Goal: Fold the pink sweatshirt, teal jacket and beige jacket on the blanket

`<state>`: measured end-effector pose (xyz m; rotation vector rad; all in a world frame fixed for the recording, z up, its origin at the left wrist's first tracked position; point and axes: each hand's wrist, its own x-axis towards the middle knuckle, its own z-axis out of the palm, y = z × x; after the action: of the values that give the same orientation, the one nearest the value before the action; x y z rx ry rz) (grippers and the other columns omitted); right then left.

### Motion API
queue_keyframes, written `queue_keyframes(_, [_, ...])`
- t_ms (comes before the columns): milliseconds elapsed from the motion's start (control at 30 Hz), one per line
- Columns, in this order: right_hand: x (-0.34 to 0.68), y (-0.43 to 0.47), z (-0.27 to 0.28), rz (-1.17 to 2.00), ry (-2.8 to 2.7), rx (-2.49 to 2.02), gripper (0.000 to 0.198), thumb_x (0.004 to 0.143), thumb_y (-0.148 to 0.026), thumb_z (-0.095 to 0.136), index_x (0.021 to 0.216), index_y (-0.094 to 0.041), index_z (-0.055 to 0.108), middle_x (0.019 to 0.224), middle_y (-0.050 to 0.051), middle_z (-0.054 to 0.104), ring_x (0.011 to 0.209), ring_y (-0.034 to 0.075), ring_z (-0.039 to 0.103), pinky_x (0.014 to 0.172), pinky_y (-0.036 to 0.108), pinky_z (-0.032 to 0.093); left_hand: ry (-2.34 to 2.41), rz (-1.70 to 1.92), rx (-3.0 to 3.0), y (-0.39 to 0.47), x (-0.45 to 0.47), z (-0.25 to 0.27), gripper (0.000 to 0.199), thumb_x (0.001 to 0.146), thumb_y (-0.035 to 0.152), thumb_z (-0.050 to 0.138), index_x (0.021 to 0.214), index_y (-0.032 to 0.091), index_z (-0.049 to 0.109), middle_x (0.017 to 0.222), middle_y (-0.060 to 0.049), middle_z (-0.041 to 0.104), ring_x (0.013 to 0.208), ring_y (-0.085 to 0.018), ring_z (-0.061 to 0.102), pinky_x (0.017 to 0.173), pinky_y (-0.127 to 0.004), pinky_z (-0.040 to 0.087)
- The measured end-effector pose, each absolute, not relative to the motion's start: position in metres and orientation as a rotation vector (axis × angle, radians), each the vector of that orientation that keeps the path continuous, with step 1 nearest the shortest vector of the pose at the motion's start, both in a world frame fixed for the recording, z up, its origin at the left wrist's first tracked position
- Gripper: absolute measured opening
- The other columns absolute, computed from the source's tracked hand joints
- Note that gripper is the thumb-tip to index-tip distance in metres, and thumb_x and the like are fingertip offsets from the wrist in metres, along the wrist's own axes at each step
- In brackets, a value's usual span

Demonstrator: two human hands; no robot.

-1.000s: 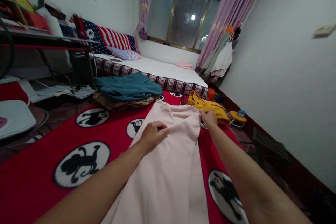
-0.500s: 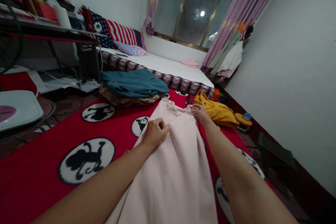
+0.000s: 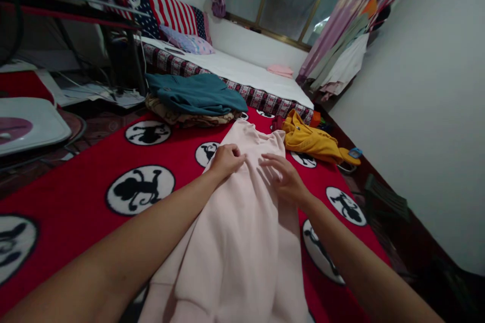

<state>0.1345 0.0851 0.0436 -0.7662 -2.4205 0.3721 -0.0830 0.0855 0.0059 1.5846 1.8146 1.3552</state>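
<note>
A pale pink sweatshirt (image 3: 235, 232) lies lengthwise on a red blanket (image 3: 94, 171), its neckline away from me and banded ends near the bottom of the view. My left hand (image 3: 228, 159) is closed, thumb and fingers pinching the cloth on the upper left part of the sweatshirt. My right hand (image 3: 288, 181) hovers at the upper right side of the garment, fingers apart and holding nothing. Its fingertips are over the fabric below the neckline; whether they touch it I cannot tell.
Folded teal clothing (image 3: 197, 93) is stacked at the far left of the blanket. A yellow garment (image 3: 312, 136) lies at the far right. Beyond stand a bed (image 3: 235, 68) and, at left, a desk (image 3: 64, 12) and a white chair (image 3: 34, 123).
My right hand has let go of the sweatshirt's neckline corner and come back toward me, fingers spread. The left hand keeps its pinch. The view has tilted downward.
</note>
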Motion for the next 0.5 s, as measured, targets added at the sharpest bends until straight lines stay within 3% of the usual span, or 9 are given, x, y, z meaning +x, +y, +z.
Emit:
queue_keyframes(133, [0.144, 0.028, 0.045, 0.312, -2.738, -0.772, 0.081, 0.06, 0.004, 0.043, 0.133, -0.029, 0.053, 0.151, 0.005, 0.041, 0.143, 0.027, 0.03, 0.113, 0.063, 0.018, 1.744, 1.294, 1.642, 0.088, -0.09, 0.011, 0.018, 0.068, 0.031, 0.067, 0.058, 0.017, 0.06, 0.056, 0.0, 0.06, 0.057, -0.014, 0.055, 0.056, -0.025, 0.037])
queue_keyframes(200, [0.148, 0.017, 0.043, 0.299, -2.753, -0.807, 0.081, 0.064, 0.005, 0.041, 0.136, -0.029, 0.051, 0.153, 0.006, 0.037, 0.144, 0.028, 0.027, 0.112, 0.064, 0.019, 1.708, 1.286, 1.664, 0.09, -0.095, 0.012, 0.019, 0.066, 0.031, 0.069, 0.057, 0.017, 0.06, 0.056, 0.0, 0.061, 0.057, -0.014, 0.055, 0.056, -0.025, 0.038])
queue_keyframes(400, [0.156, 0.009, 0.024, 0.35, -2.555, -0.87, 0.039, 0.091, -0.01, 0.042, 0.116, -0.028, 0.064, 0.134, 0.008, 0.059, 0.134, 0.024, 0.045, 0.11, 0.059, 0.029, 1.607, 1.343, 1.714, 0.093, -0.113, 0.012, 0.022, 0.061, 0.034, 0.074, 0.061, 0.016, 0.062, 0.062, -0.002, 0.064, 0.061, -0.015, 0.057, 0.056, -0.024, 0.04])
queue_keyframes(500, [0.155, 0.002, 0.015, 0.385, -2.465, -0.88, 0.038, 0.09, -0.01, 0.042, 0.116, -0.028, 0.063, 0.128, 0.006, 0.064, 0.13, 0.023, 0.05, 0.111, 0.057, 0.029, 1.655, 1.172, 1.831, 0.091, -0.117, 0.015, 0.012, 0.061, 0.025, 0.073, 0.062, 0.016, 0.065, 0.063, -0.002, 0.065, 0.062, -0.015, 0.059, 0.058, -0.024, 0.04])
